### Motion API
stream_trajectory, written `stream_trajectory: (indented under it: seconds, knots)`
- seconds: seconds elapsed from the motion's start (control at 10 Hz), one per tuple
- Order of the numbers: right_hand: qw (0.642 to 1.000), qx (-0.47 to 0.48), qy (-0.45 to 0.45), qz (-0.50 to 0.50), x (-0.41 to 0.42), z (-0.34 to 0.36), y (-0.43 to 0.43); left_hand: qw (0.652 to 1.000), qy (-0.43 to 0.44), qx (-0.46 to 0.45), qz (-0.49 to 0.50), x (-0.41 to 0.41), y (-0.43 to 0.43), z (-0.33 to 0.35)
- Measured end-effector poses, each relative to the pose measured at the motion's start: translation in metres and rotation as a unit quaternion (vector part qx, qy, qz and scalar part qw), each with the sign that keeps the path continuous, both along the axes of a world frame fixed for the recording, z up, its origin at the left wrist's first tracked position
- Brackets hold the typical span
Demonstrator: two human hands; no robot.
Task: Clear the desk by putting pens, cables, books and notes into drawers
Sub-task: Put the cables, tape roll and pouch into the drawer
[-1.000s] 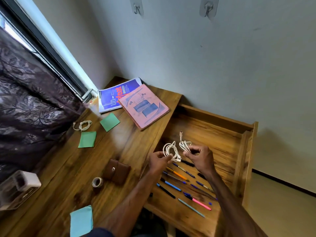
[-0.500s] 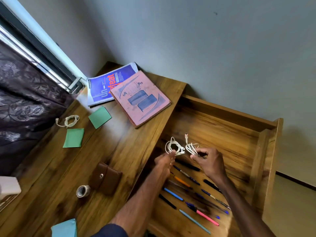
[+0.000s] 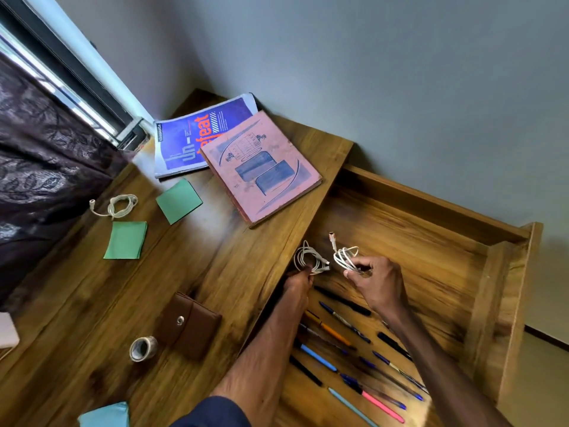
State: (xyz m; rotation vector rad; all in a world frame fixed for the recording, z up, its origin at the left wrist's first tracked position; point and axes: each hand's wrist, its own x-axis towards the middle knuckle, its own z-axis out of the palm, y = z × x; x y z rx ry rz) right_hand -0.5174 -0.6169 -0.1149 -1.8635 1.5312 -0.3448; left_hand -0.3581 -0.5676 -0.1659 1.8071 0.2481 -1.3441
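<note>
Pinching a white cable coil [image 3: 345, 258] between thumb and fingertips, the right hand [image 3: 380, 286] hovers over the open drawer [image 3: 431, 241]. Just beside it, the left hand [image 3: 297, 283] grips a greyish cable coil [image 3: 308, 258]. Pens [image 3: 318, 359] lie on the drawer floor below both wrists. On the desk [image 3: 215, 257] lie a third cable [image 3: 118, 204], two green notes [image 3: 126, 240] and two books [image 3: 261, 171].

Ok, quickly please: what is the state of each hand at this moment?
Left hand: closed, pinching the off-white coiled cable.
Right hand: closed, pinching the white coiled cable with an orange plug tip.
</note>
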Motion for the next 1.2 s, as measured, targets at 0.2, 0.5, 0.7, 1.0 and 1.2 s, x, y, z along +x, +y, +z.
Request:
stream_trajectory:
  seconds: [0.2, 0.5, 0.7, 1.0, 1.2]
  knots:
    - [0.997, -0.002, 0.072, -0.024, 0.010, -0.010, -0.012, 0.973, -0.145, 0.148, -0.102, -0.014, -0.005, 0.010]
    - [0.991, 0.010, 0.128, 0.034, 0.040, -0.033, -0.051, 0.940, -0.213, 0.150, -0.222, -0.015, 0.000, 0.006]
    - [0.982, -0.022, 0.158, 0.100, 0.064, -0.045, -0.060, 0.937, -0.227, 0.146, -0.223, -0.013, 0.003, 0.011]
    - [0.984, -0.017, 0.130, 0.117, 0.058, -0.040, -0.057, 0.914, -0.245, 0.146, -0.288, -0.009, 0.015, 0.023]
    - [0.994, -0.081, 0.046, 0.064, 0.048, 0.000, -0.027, 0.913, -0.268, 0.092, -0.292, -0.003, 0.033, 0.059]
